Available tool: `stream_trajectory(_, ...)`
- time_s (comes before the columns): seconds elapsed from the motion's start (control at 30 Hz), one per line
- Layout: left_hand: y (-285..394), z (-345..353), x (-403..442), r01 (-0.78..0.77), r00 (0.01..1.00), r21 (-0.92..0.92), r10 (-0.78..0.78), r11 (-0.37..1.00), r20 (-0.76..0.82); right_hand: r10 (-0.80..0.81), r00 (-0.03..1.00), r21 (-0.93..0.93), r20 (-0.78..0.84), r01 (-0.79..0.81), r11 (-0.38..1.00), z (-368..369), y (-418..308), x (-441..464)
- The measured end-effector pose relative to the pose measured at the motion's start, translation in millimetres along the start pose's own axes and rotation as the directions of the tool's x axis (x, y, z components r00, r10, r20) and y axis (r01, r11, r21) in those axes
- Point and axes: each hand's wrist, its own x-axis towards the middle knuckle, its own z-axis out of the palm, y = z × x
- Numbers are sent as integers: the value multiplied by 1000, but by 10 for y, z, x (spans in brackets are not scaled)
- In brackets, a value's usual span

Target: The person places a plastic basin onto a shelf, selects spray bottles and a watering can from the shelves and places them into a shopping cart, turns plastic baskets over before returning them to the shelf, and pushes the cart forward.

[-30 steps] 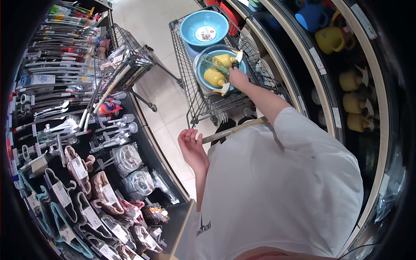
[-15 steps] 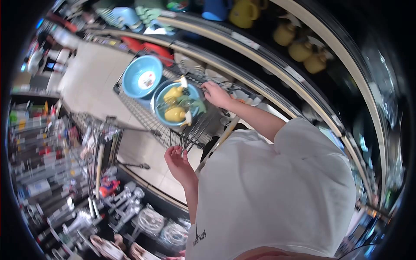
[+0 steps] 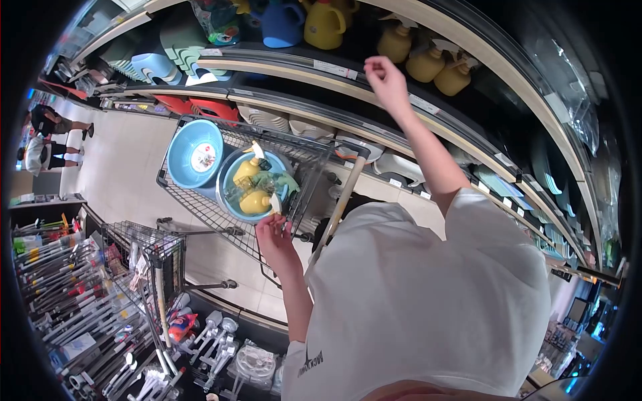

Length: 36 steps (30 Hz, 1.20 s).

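Observation:
My right hand (image 3: 386,83) is raised in front of the upper shelf, its fingers loosely bent and nothing visible in them. Closest to it are several yellow spray bottles (image 3: 424,65) standing on that shelf. Beside the shopping cart (image 3: 314,170), my left hand (image 3: 275,242) hangs with loosely curled fingers and holds nothing that I can see. Its fingertips are near the white nozzle of a yellow spray bottle (image 3: 255,202); whether they touch is unclear. That bottle lies with a second yellow spray bottle (image 3: 246,170) in a blue basin (image 3: 235,200) inside the cart.
Another blue basin (image 3: 184,160) with a round label sits at the cart's far end. A second cart (image 3: 160,250) stands to the left, by racks of long-handled tools (image 3: 73,294). Watering cans (image 3: 281,25) share the upper shelf. Two people (image 3: 50,137) are far down the aisle.
My right hand has left the cart's side and risen toward the shelf. The view has shifted, and my left hand now appears closer to the basin with the spray bottles.

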Motion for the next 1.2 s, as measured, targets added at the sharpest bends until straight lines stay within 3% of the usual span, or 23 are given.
stream_trajectory(0.07,-33,-2,-45,-1,1000,-17,1,1000,-13,-70,996,-41,-56,68,997,-54,-186,282)
stream_trajectory(0.13,-73,-7,-104,1,998,-29,-2,1000,-62,23,1000,-525,-12,-26,851,-210,-211,599)
stream_trajectory(0.2,-116,-13,-161,-6,993,-43,0,999,-121,-310,933,-730,-180,85,678,-267,-173,826)
stream_trajectory(0.27,-169,-6,-197,-19,987,-50,11,999,-157,68,983,-819,-169,-179,546,-448,-148,1166)
stream_trajectory(0.3,-198,6,-203,-34,985,-45,26,998,-169,70,984,-815,-161,-173,553,-502,76,1308)
stream_trajectory(0.37,-216,107,-208,-34,977,-48,23,998,-212,-218,950,-878,-222,-98,469,-598,541,1525)
stream_trajectory(0.47,-267,267,-175,-42,968,-50,28,998,-248,-363,917,-913,-165,-3,408,-706,586,1517)
stream_trajectory(0.5,-280,299,-173,-46,968,-42,34,998,-248,-362,932,-919,-32,114,376,-797,574,1573)
stream_trajectory(0.53,-302,318,-167,-53,959,-37,41,998,-280,-212,976,-856,-49,69,513,-836,551,1609)
stream_trajectory(0.6,-362,353,-101,-41,982,-52,30,998,-186,-253,963,-827,-90,70,558,-802,512,1521)
stream_trajectory(0.77,-329,583,-26,-8,984,-52,-2,999,-179,-331,943,-813,6,198,548,-932,1013,1844)
stream_trajectory(0.8,-336,614,-14,-9,988,-40,3,999,-155,-353,935,-804,-9,203,558,-957,977,1870)
stream_trajectory(0.83,-335,645,-9,-29,992,-50,22,998,-122,-325,939,-781,112,286,556,-1080,927,1880)
stream_trajectory(0.97,-305,775,4,-22,994,-70,14,997,-111,-440,895,-776,75,330,538,-986,246,1339)
stream_trajectory(1.03,-297,828,-1,-37,994,-45,32,998,-106,-214,960,-754,179,274,597,-1024,-60,1083)
stream_trajectory(1.1,-236,913,4,-57,995,-41,54,998,-86,39,991,-669,126,56,741,-985,-649,605)
stream_trajectory(1.13,-200,948,3,-71,996,-37,69,997,-54,-107,977,-502,182,186,845,-963,-939,423)
stream_trajectory(1.2,-106,1043,-8,-90,996,-14,89,996,-12,-447,856,-297,260,511,807,-914,-1140,232)
